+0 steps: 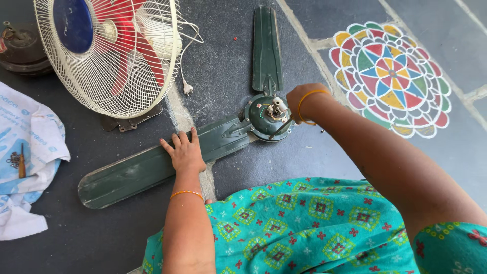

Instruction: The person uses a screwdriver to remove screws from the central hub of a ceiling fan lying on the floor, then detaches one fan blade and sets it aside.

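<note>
**Ceiling fan on the floor, both hands on it**

We see the dark stone floor (253,167) filling the frame, with a painted flower pattern (389,78) at the upper right. Across the middle lies the ceiling fan (223,134), dark green, flat on the floor: one blade (147,170) runs to the lower left, another blade (267,48) points to the top edge, and the hub (269,116) sits at centre with its wiring exposed. In the upper left stands a table fan (109,56) with a cream grille and red blades, its plug (187,89) lying just beside it. A printed sack (30,152) lies at the left edge with a small screwdriver (22,162) on it.

Our left hand (185,152) lies flat on the lower-left blade, fingers spread, pressing rather than gripping. Our right hand (304,104) is curled at the hub's right side, closed on a thin dark tool (281,128) whose tip meets the hub; we cannot tell its kind.

We judge the fan heavy at the hub, and its metal blades stiff but thin, likely to bend if lifted by a tip. The safest hold seems to be the hub or the blade roots; the loose wires look fragile.
</note>
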